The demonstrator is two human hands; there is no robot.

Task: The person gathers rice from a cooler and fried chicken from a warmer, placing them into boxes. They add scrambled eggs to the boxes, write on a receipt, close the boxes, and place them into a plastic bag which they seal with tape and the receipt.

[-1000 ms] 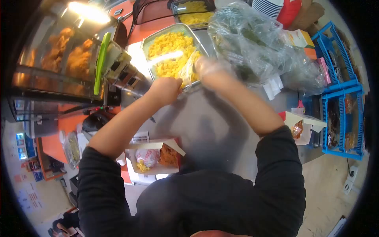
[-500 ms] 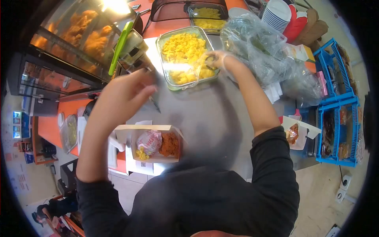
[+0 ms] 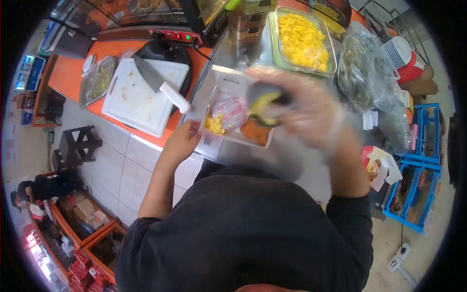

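My right hand [image 3: 311, 104], in a clear plastic glove and blurred by motion, grips a dark scoop [image 3: 267, 102] with yellow food in it, above the right part of an open takeaway box [image 3: 227, 136]. In that box lie a paper-wrapped bundle [image 3: 230, 111] with pink print, a browned fried piece [image 3: 255, 131] and a small heap of yellow bits [image 3: 214, 124]. At the box's left side, my bare left hand [image 3: 182, 141] has its curled fingers against the wall. Behind stands a glass container of chopped yellow food [image 3: 301, 41].
A white cutting board [image 3: 141, 100] bearing a knife [image 3: 163, 87] lies at left. To the right are a plastic bag [image 3: 365, 68], stacked white bowls [image 3: 396, 52], another open food box [image 3: 379, 168] and blue racks [image 3: 413, 180]. A person [image 3: 53, 187] is at far left.
My right hand has come from the yellow food container to above the takeaway box, bringing the scoop. My left hand has lowered to the box's left side. The view has shifted left.
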